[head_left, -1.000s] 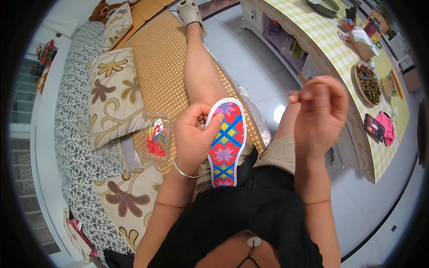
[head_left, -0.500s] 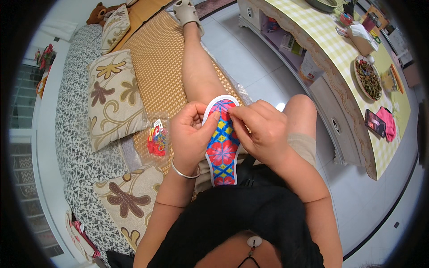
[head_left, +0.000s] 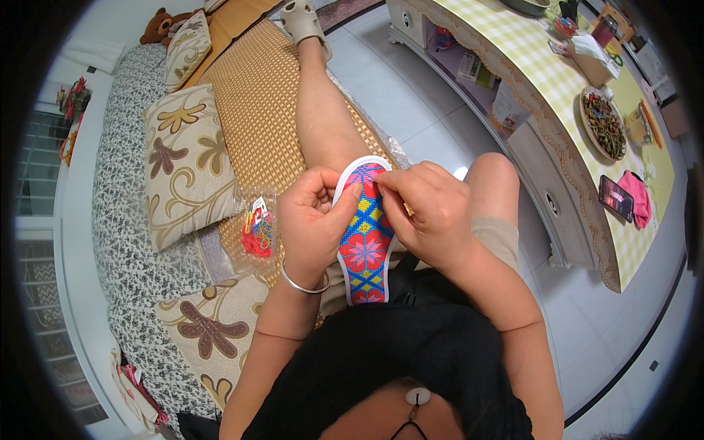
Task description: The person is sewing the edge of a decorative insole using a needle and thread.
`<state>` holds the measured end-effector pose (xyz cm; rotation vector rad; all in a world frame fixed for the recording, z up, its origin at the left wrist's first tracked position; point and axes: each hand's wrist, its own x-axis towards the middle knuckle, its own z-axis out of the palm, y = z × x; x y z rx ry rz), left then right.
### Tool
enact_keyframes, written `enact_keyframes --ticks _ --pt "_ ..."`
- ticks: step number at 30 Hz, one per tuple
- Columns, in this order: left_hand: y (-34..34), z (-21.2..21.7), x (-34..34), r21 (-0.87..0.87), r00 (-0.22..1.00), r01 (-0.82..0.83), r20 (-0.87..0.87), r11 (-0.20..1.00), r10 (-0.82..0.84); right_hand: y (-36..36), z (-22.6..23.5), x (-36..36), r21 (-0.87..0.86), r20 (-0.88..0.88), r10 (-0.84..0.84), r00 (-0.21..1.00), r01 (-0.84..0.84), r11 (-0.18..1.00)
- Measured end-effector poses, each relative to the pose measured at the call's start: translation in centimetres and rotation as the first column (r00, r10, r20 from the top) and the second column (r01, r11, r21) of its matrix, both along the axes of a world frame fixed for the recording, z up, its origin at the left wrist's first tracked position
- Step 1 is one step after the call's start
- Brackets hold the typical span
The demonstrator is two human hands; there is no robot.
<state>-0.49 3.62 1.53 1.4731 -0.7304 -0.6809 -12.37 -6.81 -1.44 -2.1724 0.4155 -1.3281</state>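
Note:
An embroidered insole (head_left: pixel 364 253), white-edged with red, pink, blue and yellow patterns, lies lengthwise over my lap. On its left edge my left hand (head_left: pixel 315 218) is closed, the thumb across the top face and the fingers curled at the side. My right hand (head_left: pixel 429 209) pinches thumb and forefinger together at the upper right part of the insole, over a red patch. Whatever is between those fingertips is too small to make out. Left of my left hand, a clear plastic bag (head_left: pixel 258 231) with coloured thread rests on the woven mat.
Patterned cushions (head_left: pixel 187 158) lie on the sofa (head_left: pixel 125 139) to the left, beside a woven mat (head_left: pixel 253 95). At the right stands a table with a checked cloth (head_left: pixel 528 55), bearing a plate of food (head_left: pixel 603 125), a phone (head_left: pixel 616 199) and a pink cloth (head_left: pixel 636 198).
My hands and the insole stay almost in place; my right fingertips shift only slightly over the insole. The view has moved a little.

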Motion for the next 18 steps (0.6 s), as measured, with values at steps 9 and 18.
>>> enact_keyframes --ticks 9,18 --pt "-0.3 0.4 -0.9 -0.04 0.835 -0.034 0.548 0.999 0.05 0.4 1.6 -0.3 -0.15 -0.136 -0.056 0.989 0.036 0.988" --pt "-0.7 0.5 -1.5 -0.087 0.711 -0.047 0.697 0.995 0.095 -0.1 0.1 0.0 -0.035 0.037 -0.064 0.997 0.066 0.997"
